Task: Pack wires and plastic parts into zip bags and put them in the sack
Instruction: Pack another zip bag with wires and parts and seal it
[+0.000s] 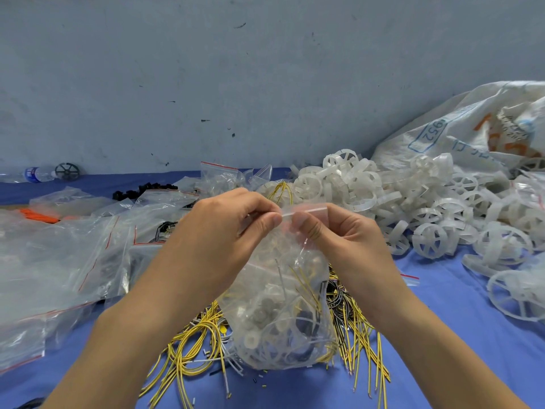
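A pale blue-grey wall [265, 69] fills the upper half of the view, well beyond the left hand [224, 228] and right hand [339, 231]. Its paint is scuffed, with small dark marks scattered across it. Under and around both hands lies a flat surface covered in blue cloth [442, 349], which runs back to meet the wall. Whether it is a desk or the floor cannot be told. Far to the left, against the wall, a plastic water bottle [38, 174] lies on its side. The light is soft and even.
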